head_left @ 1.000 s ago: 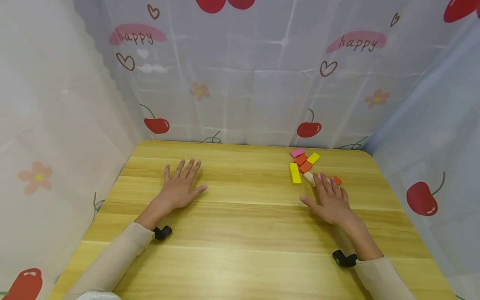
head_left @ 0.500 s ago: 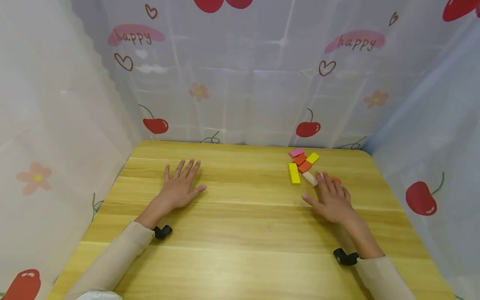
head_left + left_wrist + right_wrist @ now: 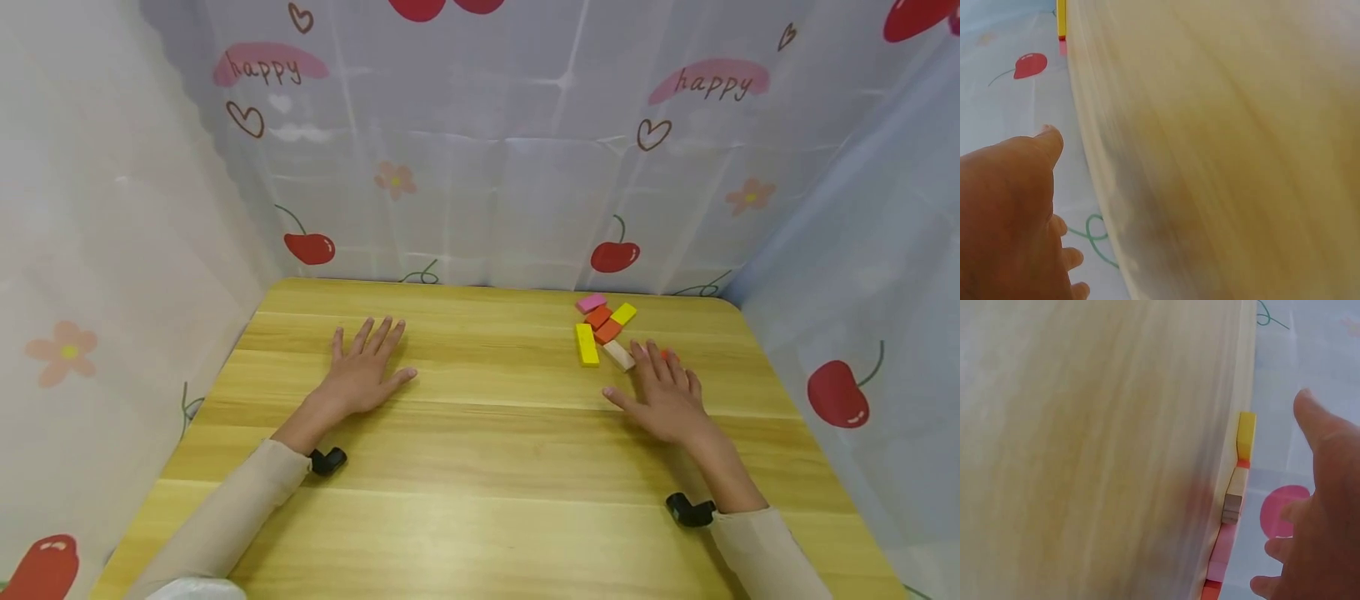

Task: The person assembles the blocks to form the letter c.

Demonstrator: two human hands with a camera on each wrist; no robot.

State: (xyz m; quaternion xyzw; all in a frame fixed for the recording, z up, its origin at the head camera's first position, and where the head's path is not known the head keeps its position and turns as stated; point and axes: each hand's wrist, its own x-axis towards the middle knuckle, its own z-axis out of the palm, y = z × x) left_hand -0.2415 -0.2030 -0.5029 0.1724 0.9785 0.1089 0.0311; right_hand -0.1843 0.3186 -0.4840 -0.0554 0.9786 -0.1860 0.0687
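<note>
My left hand (image 3: 358,375) is spread palm down over the left part of the wooden table (image 3: 465,450), fingers straight, holding nothing. On the other side my right hand (image 3: 666,400) hovers, fingers extended, by a group of coloured blocks. Nearest its thumb side lies a plain wood block (image 3: 618,356), with a long yellow block (image 3: 587,345) to its left. Behind these are two orange blocks (image 3: 608,331), a small yellow block (image 3: 623,314) and a pink block (image 3: 592,303). The right fingers partly hide another pink block (image 3: 1223,550) and an orange block (image 3: 1211,590).
A white curtain (image 3: 480,192) printed with cherries, hearts and flowers hangs behind the table and along both sides. Black wrist-camera mounts (image 3: 327,461) stick out beneath each sleeve. The table's back edge runs just behind the blocks.
The right hand has shifted very slightly, its thumb a little to the right. The left hand and the blocks have stayed in place, and the head view has moved a little.
</note>
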